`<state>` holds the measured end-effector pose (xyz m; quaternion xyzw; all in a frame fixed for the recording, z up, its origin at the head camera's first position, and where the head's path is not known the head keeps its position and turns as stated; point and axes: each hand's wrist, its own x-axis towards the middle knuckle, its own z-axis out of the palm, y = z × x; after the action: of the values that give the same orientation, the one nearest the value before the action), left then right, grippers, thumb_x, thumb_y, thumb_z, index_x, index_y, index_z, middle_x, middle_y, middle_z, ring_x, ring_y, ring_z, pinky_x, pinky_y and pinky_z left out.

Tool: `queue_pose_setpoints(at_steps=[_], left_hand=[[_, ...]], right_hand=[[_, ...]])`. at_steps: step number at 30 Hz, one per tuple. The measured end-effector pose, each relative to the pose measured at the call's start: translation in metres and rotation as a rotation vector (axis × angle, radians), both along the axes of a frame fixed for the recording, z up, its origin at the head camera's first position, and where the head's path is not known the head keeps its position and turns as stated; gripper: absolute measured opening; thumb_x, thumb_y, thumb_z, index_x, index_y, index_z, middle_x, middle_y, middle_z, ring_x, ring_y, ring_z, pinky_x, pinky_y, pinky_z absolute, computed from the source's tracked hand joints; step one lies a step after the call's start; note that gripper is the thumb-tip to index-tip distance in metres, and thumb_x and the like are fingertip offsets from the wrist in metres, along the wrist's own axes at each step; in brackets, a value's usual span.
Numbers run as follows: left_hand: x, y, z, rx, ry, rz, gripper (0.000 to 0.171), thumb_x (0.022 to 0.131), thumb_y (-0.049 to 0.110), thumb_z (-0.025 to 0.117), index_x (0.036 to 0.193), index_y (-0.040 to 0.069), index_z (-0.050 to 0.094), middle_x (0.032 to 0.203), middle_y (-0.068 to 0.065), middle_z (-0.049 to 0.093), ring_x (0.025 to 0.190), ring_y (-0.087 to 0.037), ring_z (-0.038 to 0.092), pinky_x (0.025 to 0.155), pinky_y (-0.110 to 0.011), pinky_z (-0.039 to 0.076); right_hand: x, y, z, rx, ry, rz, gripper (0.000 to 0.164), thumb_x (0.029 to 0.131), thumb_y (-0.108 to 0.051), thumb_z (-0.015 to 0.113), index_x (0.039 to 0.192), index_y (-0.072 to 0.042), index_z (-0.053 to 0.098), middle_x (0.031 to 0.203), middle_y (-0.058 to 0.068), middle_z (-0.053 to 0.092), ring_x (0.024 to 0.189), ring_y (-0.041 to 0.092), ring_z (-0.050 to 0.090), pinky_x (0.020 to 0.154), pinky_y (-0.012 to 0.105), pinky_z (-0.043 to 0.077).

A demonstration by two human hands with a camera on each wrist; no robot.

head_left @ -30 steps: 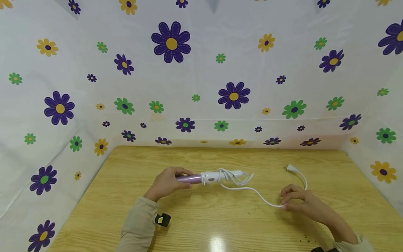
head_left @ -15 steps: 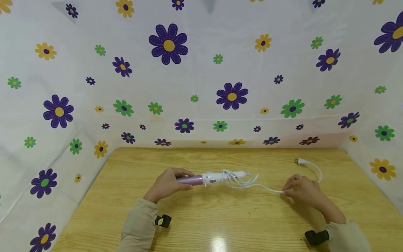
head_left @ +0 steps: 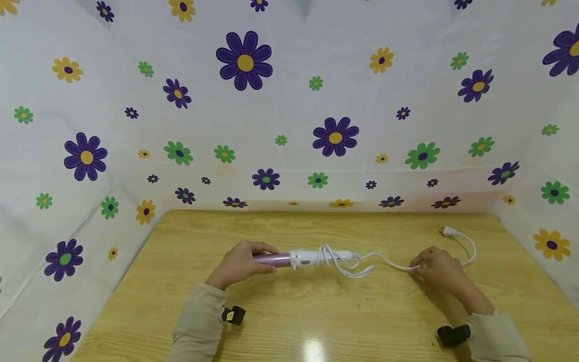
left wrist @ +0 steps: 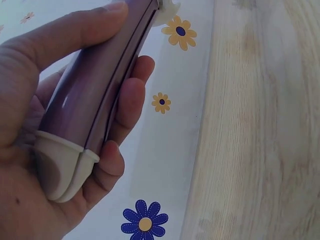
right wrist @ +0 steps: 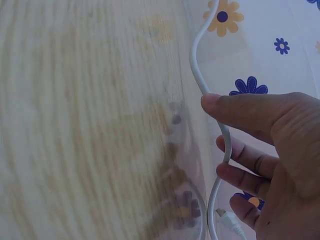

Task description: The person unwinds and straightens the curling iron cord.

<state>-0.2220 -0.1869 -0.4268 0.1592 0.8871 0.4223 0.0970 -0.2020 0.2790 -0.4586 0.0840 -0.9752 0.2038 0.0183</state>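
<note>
Above the wooden worktop (head_left: pixel 339 311), the left hand (head_left: pixel 244 261) is wrapped round the barrel (head_left: pixel 275 260) of a curling iron (head_left: pixel 294 258) near the middle; whether the iron touches the wood I cannot tell. The right hand (head_left: pixel 438 271), farther right, pinches the cord (right wrist: pixel 200 80) between thumb and fingers. To manage that cord well, I'd keep the iron firmly still and move the cord gently, so the loops don't tighten. The iron has a glossy purple barrel, a pale tip (left wrist: pixel 60 170) and a white handle (head_left: pixel 312 257) with a small grey switch (head_left: pixel 305 262). Thin white cord loops untidily around the handle. Its plug (head_left: pixel 449 231) lies beyond the right hand, prongs pointing left.
</note>
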Motion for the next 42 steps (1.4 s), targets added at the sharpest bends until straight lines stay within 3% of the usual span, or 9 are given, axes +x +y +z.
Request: queue_pose_setpoints(at_steps=[8,15,22,35,38,42], left_hand=[[-0.002,0.0,0.0,0.003,-0.005,-0.004,0.036,0.074,0.026,0.083,0.108,0.022,0.073,0.101,-0.003,0.071,0.083,-0.016,0.061,0.073,-0.031,0.048],[-0.002,-0.001,-0.001,-0.004,-0.009,-0.012,0.035,0.074,0.024,0.083,0.108,0.02,0.073,0.1,-0.003,0.071,0.084,-0.016,0.061,0.073,-0.031,0.047],[-0.003,-0.001,0.0,-0.017,-0.016,-0.011,0.035,0.074,0.023,0.083,0.108,0.02,0.073,0.099,-0.003,0.071,0.082,-0.016,0.06,0.072,-0.03,0.047],[0.0,0.002,0.001,-0.019,-0.012,-0.041,0.034,0.075,0.021,0.083,0.107,0.019,0.073,0.099,-0.004,0.071,0.083,-0.016,0.061,0.074,-0.032,0.048],[0.0,0.003,0.0,-0.016,-0.008,-0.051,0.033,0.075,0.021,0.082,0.107,0.019,0.073,0.1,-0.004,0.071,0.083,-0.016,0.061,0.074,-0.032,0.049],[-0.001,0.003,-0.001,-0.015,-0.011,-0.061,0.032,0.075,0.021,0.083,0.106,0.019,0.074,0.099,-0.004,0.071,0.083,-0.016,0.061,0.074,-0.032,0.049]], right_hand=[[0.004,0.002,0.011,-0.213,0.091,0.083,0.011,0.087,-0.007,0.068,0.097,-0.003,0.07,0.11,0.019,0.06,0.096,0.036,0.057,0.076,0.041,0.047],[-0.002,-0.013,0.029,-0.254,0.026,0.111,0.028,0.092,-0.018,0.065,0.115,-0.002,0.064,0.122,0.022,0.058,0.097,0.03,0.059,0.071,0.026,0.047],[-0.015,-0.043,0.04,-0.328,-0.082,0.175,0.037,0.092,-0.021,0.065,0.123,-0.001,0.059,0.128,0.023,0.054,0.098,0.028,0.06,0.07,0.031,0.049],[-0.034,-0.073,0.017,-0.395,-0.239,0.266,0.035,0.092,-0.019,0.065,0.122,-0.001,0.058,0.131,0.025,0.05,0.096,0.024,0.061,0.071,0.031,0.05],[-0.038,-0.078,0.013,-0.4,-0.281,0.3,0.034,0.093,-0.017,0.064,0.121,0.001,0.058,0.125,0.025,0.053,0.086,0.019,0.064,0.069,0.029,0.051],[-0.043,-0.083,0.008,-0.353,-0.263,0.349,0.025,0.09,-0.009,0.064,0.112,0.002,0.063,0.11,0.019,0.061,0.076,0.012,0.061,0.064,0.025,0.05]])
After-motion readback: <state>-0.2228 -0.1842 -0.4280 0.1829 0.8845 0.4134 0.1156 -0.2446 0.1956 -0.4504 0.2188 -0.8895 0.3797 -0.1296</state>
